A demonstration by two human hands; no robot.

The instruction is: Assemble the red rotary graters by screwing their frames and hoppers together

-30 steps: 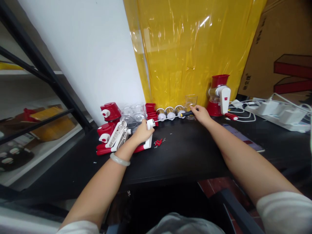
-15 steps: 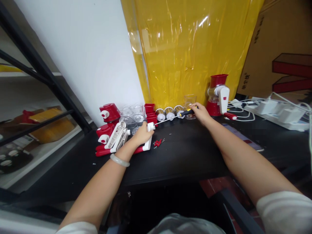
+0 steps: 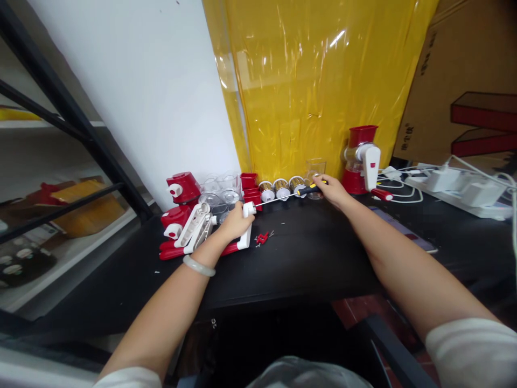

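Observation:
My left hand (image 3: 235, 223) is closed around a white and red plastic crank part (image 3: 246, 229) that rests on the black table (image 3: 307, 258). My right hand (image 3: 332, 189) grips the yellow-and-black handle of a screwdriver (image 3: 283, 196). Its thin shaft runs left, and the tip meets the top of the white part by my left hand. A pale bangle (image 3: 197, 265) sits on my left wrist.
Red and white grinder parts (image 3: 181, 215), clear cups (image 3: 220, 191), metal drums (image 3: 281, 188) and small red pieces with screws (image 3: 262, 237) lie along the back of the table. An assembled red grinder (image 3: 362, 159) stands at right near white power strips (image 3: 460, 191). A black shelf frame stands at left.
Both hands stay in nearly the same place. The right hand with the screwdriver handle has shifted very slightly; the view has moved a little.

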